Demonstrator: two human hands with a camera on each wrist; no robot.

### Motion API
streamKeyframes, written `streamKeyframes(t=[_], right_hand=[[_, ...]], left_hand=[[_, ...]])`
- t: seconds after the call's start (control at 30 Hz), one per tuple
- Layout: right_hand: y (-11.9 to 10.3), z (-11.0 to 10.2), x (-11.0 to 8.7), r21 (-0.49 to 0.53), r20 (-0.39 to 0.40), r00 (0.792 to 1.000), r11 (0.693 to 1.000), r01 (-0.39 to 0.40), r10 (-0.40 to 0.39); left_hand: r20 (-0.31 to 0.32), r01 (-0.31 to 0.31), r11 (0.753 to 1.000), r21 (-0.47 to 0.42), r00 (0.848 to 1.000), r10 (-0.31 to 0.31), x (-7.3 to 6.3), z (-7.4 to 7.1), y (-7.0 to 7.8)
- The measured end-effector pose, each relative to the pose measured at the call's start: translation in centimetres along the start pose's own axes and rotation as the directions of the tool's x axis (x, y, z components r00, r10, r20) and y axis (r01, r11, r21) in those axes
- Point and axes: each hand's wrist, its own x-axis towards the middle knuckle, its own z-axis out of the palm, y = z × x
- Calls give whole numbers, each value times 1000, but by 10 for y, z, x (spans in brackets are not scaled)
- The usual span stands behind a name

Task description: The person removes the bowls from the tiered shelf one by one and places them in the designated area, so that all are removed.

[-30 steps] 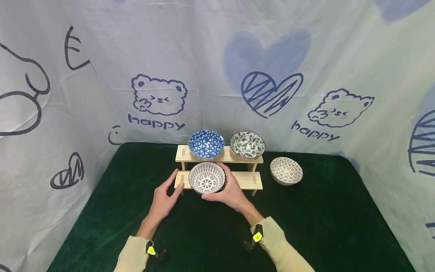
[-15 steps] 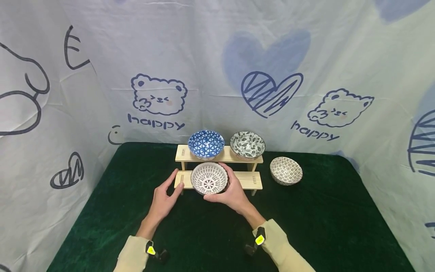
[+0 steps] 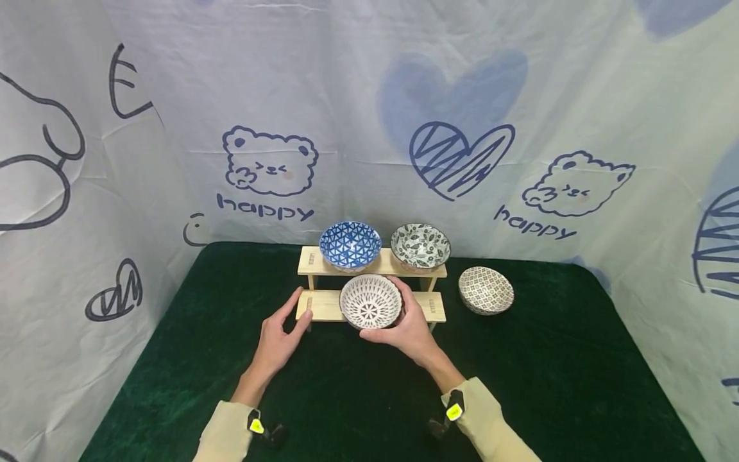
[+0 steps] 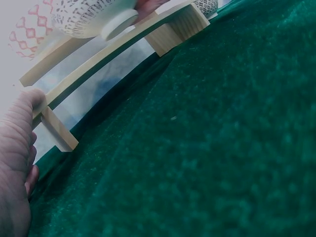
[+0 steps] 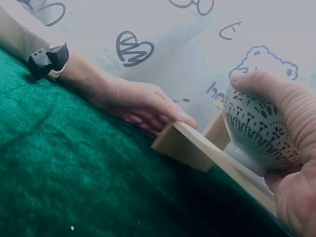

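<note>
In the head view, a small white bowl with dark petal-like marks (image 3: 369, 303) is in my right hand (image 3: 413, 330), with the thumb at its near side and the fingers round its right side. It sits over the lower board of a two-tier wooden stand (image 3: 325, 308). The right wrist view shows the bowl's foot (image 5: 238, 154) right at the board. My left hand (image 3: 274, 343) holds the left end of that lower board, thumb at the front corner and forefinger at the back; in the left wrist view the thumb (image 4: 33, 98) lies against the board's end.
On the upper board stand a blue triangle-patterned bowl (image 3: 350, 245) and a bowl with dark leaf patterns (image 3: 421, 246). Right of the stand, a brown-patterned bowl (image 3: 486, 290) rests on the dark green cloth (image 3: 554, 359). A printed white curtain (image 3: 358, 96) hangs behind.
My right hand has shifted the petal-marked bowl to the right along the lower board, from near its left end toward the middle. My left hand has stayed in place.
</note>
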Motion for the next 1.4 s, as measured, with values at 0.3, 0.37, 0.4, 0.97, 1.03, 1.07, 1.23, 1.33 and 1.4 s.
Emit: streamKeyframes(t=[0.3,0.37,0.4,0.97,1.03,1.07,1.23,1.33,1.4], right_hand=[[3,-15,-7,-10,-40,999,1000,-20,20],[4,-18,-9,-22,-51,998,999,-30,29],[4,-20,-10,-25,-56,998,999,-33,32],[3,-52,-26,-101,-148,988,993,-57,41],[2,-57,-28,-119,-163,985,991,-69,49],[2,-59,-29,-124,-170,984,989,-74,52],[4,-70,-35,-129,-198,978,988,-90,64],[5,-76,-39,-132,-216,974,986,-97,67],[6,-81,-42,-123,-227,972,988,-92,63]], left_hand=[[2,-1,1000,0,1000,1,1,1,-2],[2,0,1000,0,1000,0,1,1,-2],[2,0,1000,0,1000,0,1,1,-2],[-5,-11,1000,3,1000,11,1,1,-1],[-7,-12,1000,-2,1000,12,1,1,-2],[-9,-13,1000,-4,1000,13,2,1,-2],[-17,-17,1000,-2,1000,17,1,2,-2],[-19,-19,1000,6,1000,19,1,2,-2],[-17,-17,1000,12,1000,17,1,2,-2]])
